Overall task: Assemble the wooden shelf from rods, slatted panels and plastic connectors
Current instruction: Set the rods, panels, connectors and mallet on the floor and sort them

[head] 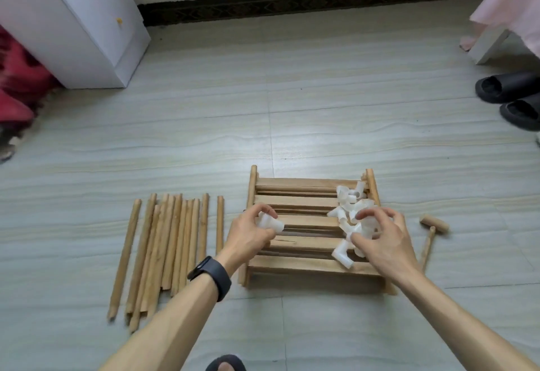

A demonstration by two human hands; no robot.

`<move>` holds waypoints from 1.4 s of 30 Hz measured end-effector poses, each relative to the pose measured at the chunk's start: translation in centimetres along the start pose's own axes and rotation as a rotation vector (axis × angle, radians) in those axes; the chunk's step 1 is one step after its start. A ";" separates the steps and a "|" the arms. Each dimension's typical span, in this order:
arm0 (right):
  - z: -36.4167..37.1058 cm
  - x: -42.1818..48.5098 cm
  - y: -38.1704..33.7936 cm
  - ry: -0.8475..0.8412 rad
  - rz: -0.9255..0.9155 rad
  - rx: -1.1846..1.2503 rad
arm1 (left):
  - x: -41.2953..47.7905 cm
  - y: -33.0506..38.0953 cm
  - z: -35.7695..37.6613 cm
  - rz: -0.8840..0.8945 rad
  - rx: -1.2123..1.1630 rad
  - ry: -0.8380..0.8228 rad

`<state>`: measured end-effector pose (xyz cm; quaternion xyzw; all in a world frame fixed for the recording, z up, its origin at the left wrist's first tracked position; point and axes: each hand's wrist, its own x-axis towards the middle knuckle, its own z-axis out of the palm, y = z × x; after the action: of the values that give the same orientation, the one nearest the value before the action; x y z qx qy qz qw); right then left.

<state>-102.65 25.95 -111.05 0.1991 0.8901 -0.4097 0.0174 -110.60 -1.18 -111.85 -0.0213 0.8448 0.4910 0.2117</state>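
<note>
Nearest, a black wristband (211, 275) is worn on the left forearm. The left hand (251, 236) is held over the stacked slatted panels (304, 265), its fingers (264, 210) and thumb clamped on a white plastic connector (271, 223). The right hand (382, 239) is lowered onto the heap of connectors (349, 195) lying on the panels' right side, its fingers (377, 213) curled and seemingly pinched round a second connector (363, 229).

The connectors are judged light, hard and smooth, so slippery; each is best pinched across its body, with the open sockets left free. The wooden rods (163, 248), laid side by side on the floor (292, 93) just left of the panels, are judged stiff and light, best taken near the end being pushed in. A wooden mallet (434, 222) lies on the right. Farther off, black slippers (508, 87) and a white cabinet (87, 34) are seen.
</note>
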 end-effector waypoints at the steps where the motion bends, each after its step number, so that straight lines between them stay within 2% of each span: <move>1: 0.5 -0.1 -1.6 -0.055 -0.065 0.000 | -1.0 -1.0 -1.9 -0.040 -0.041 0.044; 4: 4.0 -1.4 -7.1 -0.385 -0.207 -0.115 | -5.0 -5.0 -7.0 -0.164 -0.186 0.195; 6: 7.6 -3.2 -10.5 -0.632 -0.242 -0.172 | -8.5 -8.7 -9.6 -0.250 -0.231 0.312; 8: 12.1 -5.7 -13.0 -0.784 -0.240 -0.140 | -12.4 -12.8 -11.2 -0.357 -0.221 0.432; 11: 19.3 -9.6 -14.8 -0.890 -0.196 -0.081 | -17.6 -18.7 -12.2 -0.534 -0.181 0.543; 15: 27.0 -14.2 -14.8 -0.982 -0.056 0.025 | -21.4 -23.7 -12.6 -0.732 -0.085 0.504; 22: 32.2 -18.1 -14.6 -1.152 0.077 0.147 | -22.2 -25.8 -13.6 -0.802 0.033 0.419; 27: 31.1 -17.4 -14.9 -1.170 0.004 0.014 | -22.1 -24.6 -14.4 -0.778 0.155 0.213; 31: 27.4 -13.7 -16.0 -1.164 -0.147 -0.161 | -20.8 -22.3 -15.9 -0.768 0.606 0.131; 34: 22.6 -9.7 -16.6 -1.083 -0.312 -0.373 | -18.4 -18.9 -16.5 -0.610 0.677 0.212; 37: 16.5 -5.9 -16.0 -0.949 -0.425 -0.607 | -14.6 -15.3 -15.4 -0.371 0.676 0.267; 39: 12.1 -3.8 -14.2 -0.881 -0.417 -0.734 | -11.4 -12.3 -13.3 -0.206 0.633 0.242; 42: 5.7 -1.6 -9.8 -0.709 -0.293 -0.780 | -6.8 -6.9 -8.4 0.006 0.557 0.117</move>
<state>-105.50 15.45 -107.42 -0.0987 0.9339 -0.0895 0.3317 -105.55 -13.00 -111.31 0.0120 0.9579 0.2387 0.1590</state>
